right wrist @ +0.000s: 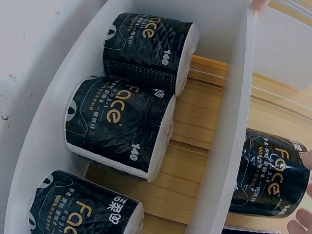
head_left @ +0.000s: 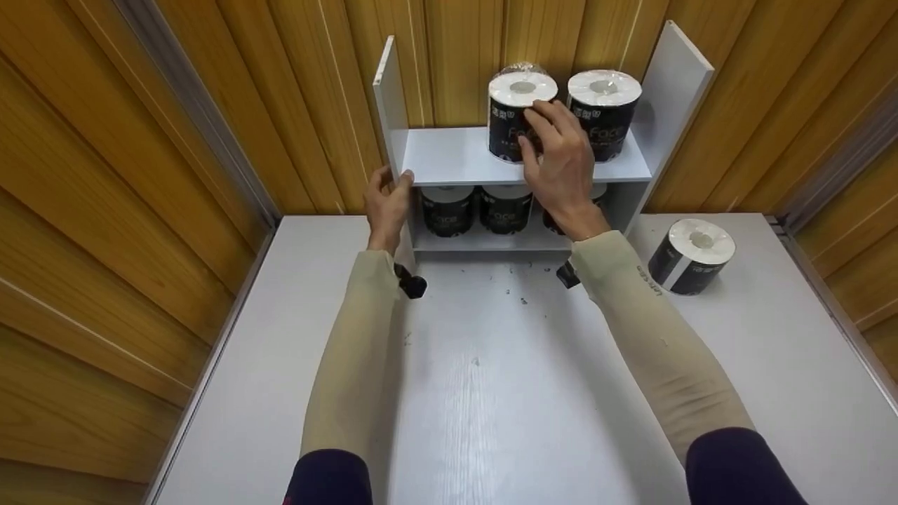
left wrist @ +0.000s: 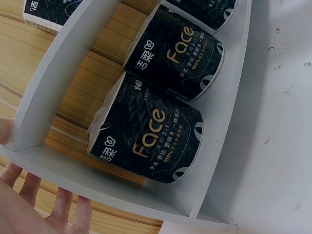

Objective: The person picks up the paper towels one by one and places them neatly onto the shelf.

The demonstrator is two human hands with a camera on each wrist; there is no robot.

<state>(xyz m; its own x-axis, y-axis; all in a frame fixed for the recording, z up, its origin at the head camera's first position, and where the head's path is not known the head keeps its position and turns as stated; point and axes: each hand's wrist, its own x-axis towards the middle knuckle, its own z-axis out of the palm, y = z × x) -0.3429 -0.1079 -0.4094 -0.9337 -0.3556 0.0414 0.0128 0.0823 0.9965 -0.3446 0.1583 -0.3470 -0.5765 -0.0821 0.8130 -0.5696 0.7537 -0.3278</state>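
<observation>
A white two-tier shelf [head_left: 449, 158] holds wrapped toilet rolls with black labels. On its upper board stand a left roll [head_left: 506, 130] and a right roll [head_left: 609, 137], both upright. My right hand [head_left: 561, 158] touches the left roll at its front and right side, thumb low and fingertips near the top edge. With my left hand [head_left: 387, 207] I grip the shelf's left side panel [left wrist: 63, 168], thumb in front and fingers behind. Below, several rolls stand in a row, among them one roll [left wrist: 151, 131] nearest the left panel; my right forearm partly hides another.
One more toilet roll [head_left: 691, 256] stands on the white table [head_left: 463, 393], right of the shelf. Small dark specks dot the tabletop before the shelf. A wood-patterned wall [head_left: 463, 56] rises close behind, and similar walls flank the table.
</observation>
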